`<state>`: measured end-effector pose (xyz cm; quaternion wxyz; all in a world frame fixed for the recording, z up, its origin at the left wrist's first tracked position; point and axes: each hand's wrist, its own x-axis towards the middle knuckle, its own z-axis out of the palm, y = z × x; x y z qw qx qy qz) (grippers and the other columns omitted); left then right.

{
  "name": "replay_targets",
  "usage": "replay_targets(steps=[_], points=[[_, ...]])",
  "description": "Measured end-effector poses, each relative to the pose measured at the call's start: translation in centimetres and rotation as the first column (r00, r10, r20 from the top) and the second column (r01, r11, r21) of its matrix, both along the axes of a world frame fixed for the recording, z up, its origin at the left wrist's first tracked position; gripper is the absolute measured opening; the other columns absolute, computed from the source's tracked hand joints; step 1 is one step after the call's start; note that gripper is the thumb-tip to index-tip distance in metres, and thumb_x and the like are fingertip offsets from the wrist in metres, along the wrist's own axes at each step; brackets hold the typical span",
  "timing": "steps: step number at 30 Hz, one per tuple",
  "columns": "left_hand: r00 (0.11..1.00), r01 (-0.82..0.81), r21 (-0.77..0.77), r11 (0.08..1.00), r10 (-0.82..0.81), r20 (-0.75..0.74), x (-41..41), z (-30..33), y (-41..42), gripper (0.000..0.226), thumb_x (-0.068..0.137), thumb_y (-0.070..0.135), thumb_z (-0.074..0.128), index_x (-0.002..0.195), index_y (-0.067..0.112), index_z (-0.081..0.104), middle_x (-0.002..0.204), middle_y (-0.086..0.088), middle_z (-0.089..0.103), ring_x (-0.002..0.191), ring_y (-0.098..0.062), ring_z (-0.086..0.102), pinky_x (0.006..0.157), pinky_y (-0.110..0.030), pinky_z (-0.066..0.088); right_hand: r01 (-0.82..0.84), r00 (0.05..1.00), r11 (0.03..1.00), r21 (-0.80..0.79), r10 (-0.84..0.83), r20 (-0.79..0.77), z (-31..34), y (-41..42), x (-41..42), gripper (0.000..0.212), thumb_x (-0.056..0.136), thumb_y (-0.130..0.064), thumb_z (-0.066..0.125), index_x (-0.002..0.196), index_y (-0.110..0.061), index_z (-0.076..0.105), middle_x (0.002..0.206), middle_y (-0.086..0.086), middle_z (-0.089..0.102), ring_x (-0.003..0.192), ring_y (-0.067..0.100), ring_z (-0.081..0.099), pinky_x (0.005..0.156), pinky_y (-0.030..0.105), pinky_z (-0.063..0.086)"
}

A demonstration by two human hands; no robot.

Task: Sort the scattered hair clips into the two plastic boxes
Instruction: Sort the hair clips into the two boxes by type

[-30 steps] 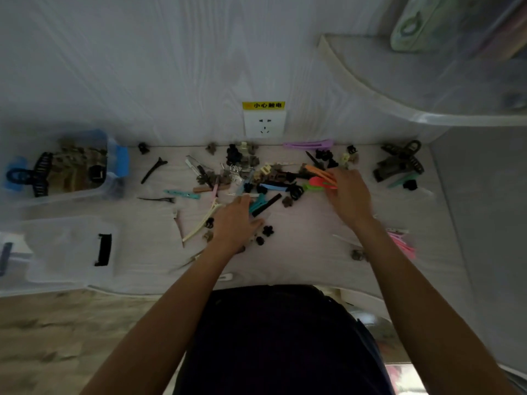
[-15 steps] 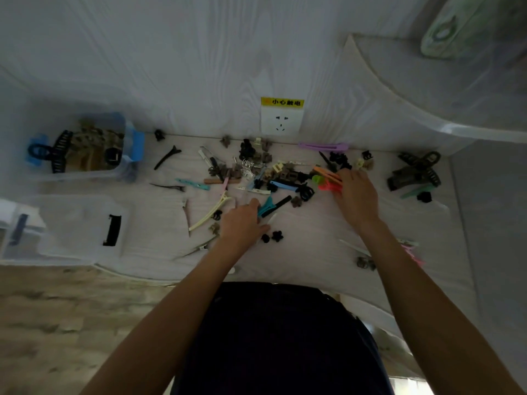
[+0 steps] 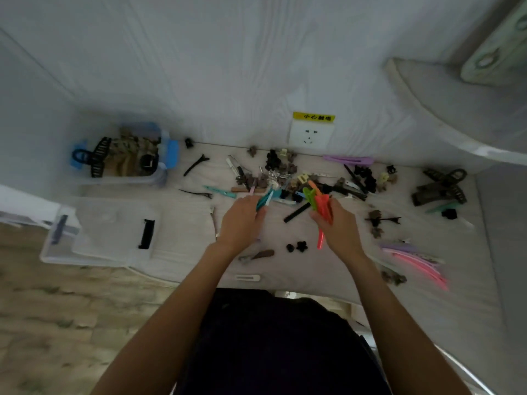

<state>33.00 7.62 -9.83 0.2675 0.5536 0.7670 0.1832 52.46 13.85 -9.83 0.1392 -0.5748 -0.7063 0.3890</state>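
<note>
Many hair clips lie scattered over the white table (image 3: pixel 328 269), thickest in a dark pile (image 3: pixel 282 175) near the wall. My left hand (image 3: pixel 241 223) is shut on a few long clips, a teal one (image 3: pixel 263 200) most visible. My right hand (image 3: pixel 336 228) grips a bunch of red, orange and green long clips (image 3: pixel 320 205). At far left stands a clear box with blue latches (image 3: pixel 162 172) holding claw clips. In front of it sits a second clear box (image 3: pixel 94 238) with a black clip (image 3: pixel 146 230) in it.
A wall socket (image 3: pixel 310 135) with a yellow label is behind the pile. Large dark claw clips (image 3: pixel 440 186) lie at the far right, pink and purple long clips (image 3: pixel 413 256) at the near right. A curved shelf (image 3: pixel 456 118) juts out above right. Floor shows past the table's left edge.
Both hands have lifted off the table holding long clips: the left picked up the teal and pale clips, the right drew the red, orange and green clips back from the pile.
</note>
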Motion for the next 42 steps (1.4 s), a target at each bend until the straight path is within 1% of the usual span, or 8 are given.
replay_targets(steps=[6, 11, 18, 21, 26, 34, 38, 42], points=[[0.98, -0.13, 0.145, 0.981, 0.105, 0.17, -8.6, 5.0, -2.7, 0.013, 0.098, 0.022, 0.038, 0.106, 0.02, 0.048, 0.077, 0.006, 0.059, 0.069, -0.002, 0.054, 0.061, -0.017, 0.037, 0.043, 0.962, 0.98, -0.195, -0.093, -0.255, 1.1, -1.9, -6.8, 0.017, 0.09, -0.032, 0.056, 0.081, -0.017, 0.057, 0.084, 0.02, 0.065, 0.078, 0.031, 0.063, 0.074, 0.046, 0.051], [0.992, -0.129, 0.251, 0.959, 0.126, 0.029, -18.6, 7.9, -6.5, 0.018, 0.096, 0.023, 0.045, 0.107, 0.011, 0.053, 0.07, 0.002, 0.052, 0.058, -0.008, 0.047, 0.053, -0.024, 0.035, -0.045, 0.93, 0.981, -0.19, -0.028, -0.366, 3.1, -3.4, -15.0, 0.017, 0.093, -0.027, 0.052, 0.094, -0.012, 0.058, 0.076, -0.007, 0.067, 0.062, 0.004, 0.06, 0.06, 0.016, 0.049], [0.985, 0.078, -0.006, 0.997, -0.078, -0.157, -28.1, 3.6, -13.5, 0.026, 0.091, 0.029, 0.055, 0.113, 0.019, 0.063, 0.098, -0.001, 0.067, 0.085, -0.02, 0.06, 0.068, -0.022, 0.037, -0.25, 0.911, 0.957, -0.148, 0.18, -0.371, 5.0, -6.7, -25.3, 0.017, 0.091, -0.031, 0.055, 0.086, -0.015, 0.056, 0.071, -0.006, 0.063, 0.059, -0.004, 0.057, 0.055, 0.009, 0.041], [0.976, 0.101, -0.067, 0.993, -0.112, -0.187, -28.9, 1.8, -13.9, 0.032, 0.088, 0.025, 0.06, 0.12, 0.025, 0.059, 0.104, -0.001, 0.063, 0.099, -0.022, 0.057, 0.077, -0.027, 0.041, -0.324, 0.914, 0.938, -0.12, 0.278, -0.297, 5.3, -7.7, -28.1, 0.031, 0.086, -0.038, 0.061, 0.084, -0.008, 0.057, 0.07, 0.008, 0.061, 0.063, 0.016, 0.058, 0.061, 0.027, 0.045], [0.974, 0.101, -0.066, 0.993, -0.112, -0.196, -30.3, 0.8, -14.8, 0.041, 0.085, 0.026, 0.062, 0.126, 0.024, 0.054, 0.126, 0.0, 0.057, 0.119, -0.02, 0.048, 0.097, -0.034, 0.041, -0.457, 0.884, 0.889, 0.031, 0.457, -0.097, 4.8, -9.3, -33.4, 0.03, 0.08, -0.041, 0.067, 0.083, -0.014, 0.055, 0.064, -0.005, 0.047, 0.054, 0.007, 0.042, 0.05, 0.018, 0.028], [0.951, -0.204, 0.283, 0.937, 0.259, -0.169, -32.0, 1.0, -18.7, 0.037, 0.089, 0.037, 0.039, 0.113, 0.017, 0.059, 0.102, -0.003, 0.065, 0.091, -0.022, 0.057, 0.077, -0.032, 0.047, -0.733, 0.642, 0.658, 0.17, 0.587, 0.494, 2.8, -12.6, -38.6, 0.031, 0.086, -0.025, 0.06, 0.11, -0.009, 0.051, 0.109, 0.011, 0.061, 0.104, 0.028, 0.053, 0.072, 0.037, 0.045], [0.956, -0.211, 0.332, 0.919, 0.265, -0.128, -31.1, 1.5, -18.3, 0.032, 0.089, 0.035, 0.043, 0.114, 0.02, 0.058, 0.1, 0.002, 0.065, 0.088, -0.017, 0.057, 0.074, -0.024, 0.044, -0.746, 0.647, 0.612, 0.262, 0.572, 0.505, 2.0, -13.5, -38.3, 0.034, 0.068, -0.028, 0.079, 0.091, -0.01, 0.063, 0.084, 0.007, 0.067, 0.079, 0.026, 0.061, 0.056, 0.031, 0.048], [0.968, -0.192, 0.402, 0.895, 0.239, -0.07, -28.0, 2.5, -16.6, 0.028, 0.091, 0.031, 0.045, 0.111, 0.018, 0.06, 0.096, 0.003, 0.065, 0.083, -0.011, 0.056, 0.073, -0.017, 0.04, -0.592, 0.806, 0.757, 0.277, 0.542, 0.24, 3.7, -13.3, -34.2, 0.033, 0.085, -0.03, 0.061, 0.111, -0.011, 0.06, 0.11, 0.008, 0.063, 0.102, 0.026, 0.057, 0.076, 0.038, 0.048]])
